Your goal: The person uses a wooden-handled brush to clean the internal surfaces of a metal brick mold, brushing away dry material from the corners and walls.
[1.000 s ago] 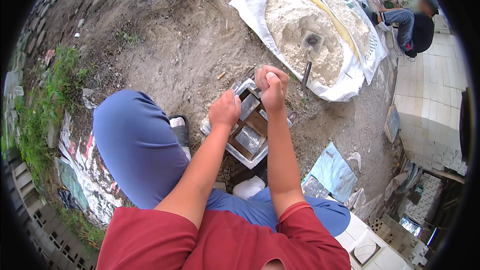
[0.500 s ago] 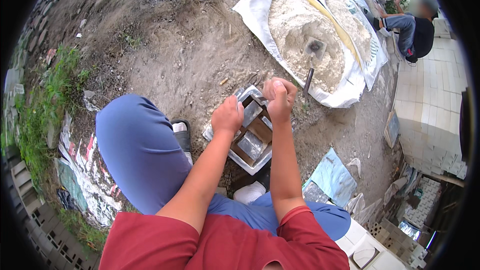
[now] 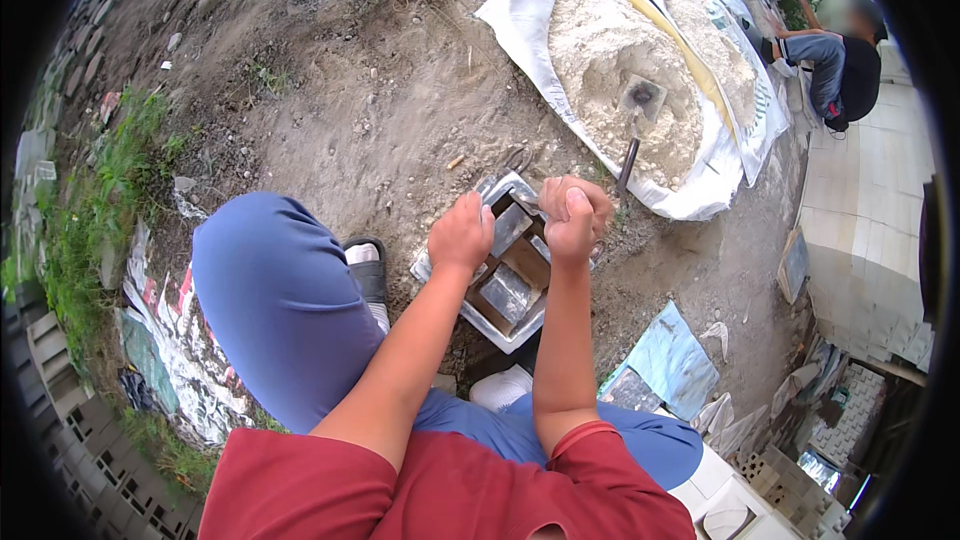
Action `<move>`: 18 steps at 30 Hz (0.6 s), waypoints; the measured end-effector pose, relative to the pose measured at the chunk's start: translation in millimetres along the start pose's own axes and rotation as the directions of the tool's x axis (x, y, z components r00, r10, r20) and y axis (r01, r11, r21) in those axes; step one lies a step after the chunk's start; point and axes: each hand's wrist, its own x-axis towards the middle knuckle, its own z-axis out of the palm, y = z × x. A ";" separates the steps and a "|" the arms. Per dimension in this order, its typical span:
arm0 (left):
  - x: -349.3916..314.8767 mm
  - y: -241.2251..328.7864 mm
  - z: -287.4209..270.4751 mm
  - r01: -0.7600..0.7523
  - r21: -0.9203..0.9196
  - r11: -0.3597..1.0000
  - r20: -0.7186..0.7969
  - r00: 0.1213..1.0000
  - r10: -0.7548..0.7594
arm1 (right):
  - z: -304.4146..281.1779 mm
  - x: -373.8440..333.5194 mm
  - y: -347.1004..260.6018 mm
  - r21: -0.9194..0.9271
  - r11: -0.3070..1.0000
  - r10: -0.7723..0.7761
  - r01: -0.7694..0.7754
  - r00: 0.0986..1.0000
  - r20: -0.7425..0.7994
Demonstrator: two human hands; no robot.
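Head cam: a compartmented metal frame is seen on bare ground, its L side met by the closed L hand, its far R by the fisted R hand, contents of both grips unclear.

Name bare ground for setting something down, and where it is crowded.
Mostly bare soil lies between the grass and the powder-filled sack, and between that sack and the blue sheet. Crowded: the metal frame, with left hand, right hand and sandal close.

So I'm seeing a boxy, grey metal mold, patchy-looking, with block-like pieces inside, kinda sitting slantwise below the left hand and right hand.
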 end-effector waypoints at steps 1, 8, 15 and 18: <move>0.9 1.5 0.1 0.008 -0.010 1.000 0.019 1.000 -0.008 | -0.1 0.9 3.5 0.000 1.000 0.014 -0.014 1.000 0.006; 0.7 5.4 -3.1 0.048 -0.009 0.999 0.030 0.998 -0.048 | 0.7 6.9 -3.6 0.005 1.000 0.000 0.000 1.000 0.006; -0.8 0.1 -1.9 0.031 0.005 0.999 -0.001 1.000 -0.031 | 4.9 1.1 -7.4 -0.004 1.000 0.012 -0.012 1.000 0.007; 2.6 4.5 0.5 -0.009 -0.005 1.000 -0.001 1.000 0.009 | -1.5 -7.2 -6.7 -0.057 0.992 -0.104 0.109 0.991 0.080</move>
